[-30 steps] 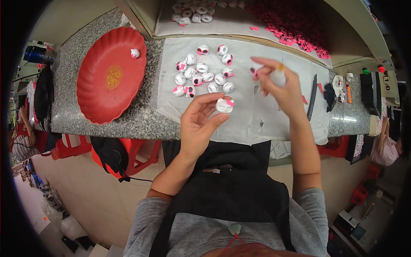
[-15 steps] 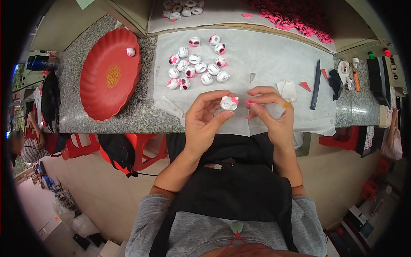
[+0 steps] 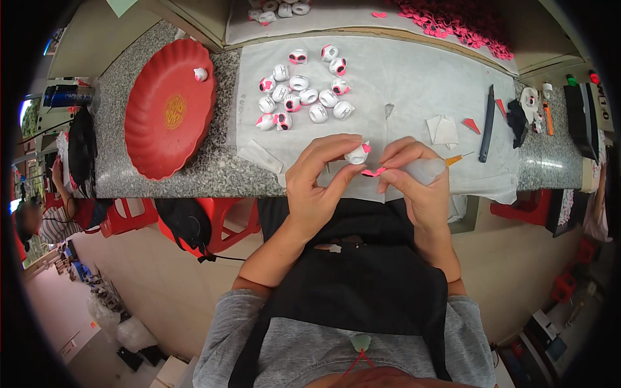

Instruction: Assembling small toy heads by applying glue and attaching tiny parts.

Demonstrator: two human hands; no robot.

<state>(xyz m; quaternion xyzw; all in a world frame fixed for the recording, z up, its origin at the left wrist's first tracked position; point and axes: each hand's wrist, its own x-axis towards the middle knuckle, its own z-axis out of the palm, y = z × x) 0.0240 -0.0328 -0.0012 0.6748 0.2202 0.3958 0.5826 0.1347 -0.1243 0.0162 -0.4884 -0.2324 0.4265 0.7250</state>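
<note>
Between the thumb and fingers of my left hand (image 3: 318, 178) is a small white cat-shaped head (image 3: 357, 154) with a pink bow on it. Close to its right, my right hand (image 3: 417, 178) pinches a small pink and black piece (image 3: 373, 172) by one end. That piece hangs just below the head, and I cannot tell whether they touch. Tucked in the same hand is a translucent squeeze bottle (image 3: 427, 171) with an orange needle tip pointing right. Several similar white heads (image 3: 299, 83), some with pink and black parts, lie on the white sheet (image 3: 414, 77) beyond my left hand.
A red scalloped tray (image 3: 145, 139) at the left holds one small white head (image 3: 200, 74). Folded white paper (image 3: 442, 130), a red scrap (image 3: 471, 125) and a dark cutter knife (image 3: 487, 123) lie to the right. Many pink pieces (image 3: 453, 26) are heaped on the shelf behind.
My left hand has turned the white head, so its bow now faces up and right. My right hand has lowered the pink piece to just under it. The bottle's needle tip shows more clearly.
</note>
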